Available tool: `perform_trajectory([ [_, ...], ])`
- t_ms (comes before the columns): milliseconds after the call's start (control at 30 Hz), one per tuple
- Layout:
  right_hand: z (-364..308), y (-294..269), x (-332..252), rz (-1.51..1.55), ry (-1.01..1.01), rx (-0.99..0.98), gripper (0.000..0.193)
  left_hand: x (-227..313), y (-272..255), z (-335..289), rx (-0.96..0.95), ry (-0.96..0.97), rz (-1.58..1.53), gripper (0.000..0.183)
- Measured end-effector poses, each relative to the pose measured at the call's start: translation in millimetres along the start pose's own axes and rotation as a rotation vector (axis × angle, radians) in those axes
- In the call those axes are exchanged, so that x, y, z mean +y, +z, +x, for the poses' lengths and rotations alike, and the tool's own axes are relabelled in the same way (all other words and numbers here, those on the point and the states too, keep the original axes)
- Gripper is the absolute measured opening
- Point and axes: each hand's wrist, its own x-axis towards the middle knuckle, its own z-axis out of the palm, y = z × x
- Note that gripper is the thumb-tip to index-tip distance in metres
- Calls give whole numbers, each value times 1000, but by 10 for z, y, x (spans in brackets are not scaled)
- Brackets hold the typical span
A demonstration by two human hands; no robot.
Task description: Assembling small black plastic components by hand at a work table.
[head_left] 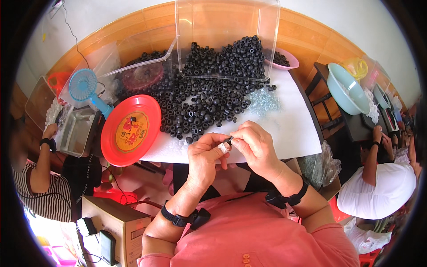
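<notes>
Above the table's near edge, my left hand [203, 156] is closed in a pinch on a small black ring-shaped part [228, 141]. White wrapping [223, 147] covers the tip of my left thumb. My right hand [255, 147] meets it from the other side, thumb and forefinger pinched against the same part; anything smaller between those fingertips is hidden. Beyond my hands a loose heap of black ring-shaped parts [198, 107] spreads over the white table covering [289, 129]. To its right lies a scatter of tiny clear pieces [263, 102].
A clear bin [227, 22] of black parts lies tipped at the back, beside another clear bin [171, 51]. A red plate [153, 115] and blue fan [84, 84] stand left, a pink bowl [291, 60] back right. People sit on both sides; a carton [113, 222] stands lower left.
</notes>
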Motion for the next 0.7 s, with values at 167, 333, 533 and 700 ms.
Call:
perform_trajectory([
  [167,41,-70,-9,-66,-49,-80,14,-6,-2,4,-14,-1,-39,14],
  [333,56,-109,-66,-219,-95,-136,14,-24,-2,3,-14,8,-5,14],
  [533,113,-158,-39,-91,-60,-172,11,-27,-11,-15,-29,14,-25,13],
  [700,139,-174,4,-96,-61,-202,11,-57,-18,-16,-49,22,6,13],
])
